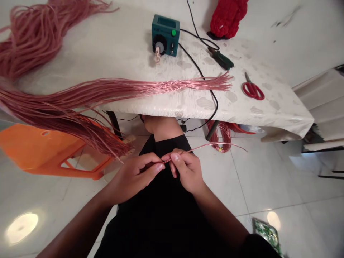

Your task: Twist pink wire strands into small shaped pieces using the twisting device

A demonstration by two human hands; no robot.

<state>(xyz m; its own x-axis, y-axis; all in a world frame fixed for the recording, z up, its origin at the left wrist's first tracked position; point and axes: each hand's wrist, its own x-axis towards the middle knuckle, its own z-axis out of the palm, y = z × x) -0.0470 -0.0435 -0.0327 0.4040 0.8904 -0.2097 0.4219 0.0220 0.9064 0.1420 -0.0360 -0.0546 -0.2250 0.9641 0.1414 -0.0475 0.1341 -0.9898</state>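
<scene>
Above my lap, my left hand [142, 171] and my right hand [185, 168] pinch a thin pink cord [206, 145] close to each other, thumbs against the fingers. A short stretch of cord shows between the fingertips, and one end runs out past my right hand to the right. On the table lies a long bundle of the same pink cords [150, 86], its cut ends toward the right. Part of the bundle hangs over the table's front edge at left. A small teal machine [166, 36] with a hooked spindle stands behind the bundle.
Red-handled scissors [252, 90] and green-handled pliers [221, 59] lie at the right of the table [282, 114]. A black cable [200, 68] crosses over the table edge. An orange stool [40, 150] stands at left. More pink cord [215, 89] ends and a red bundle [228, 18] are visible.
</scene>
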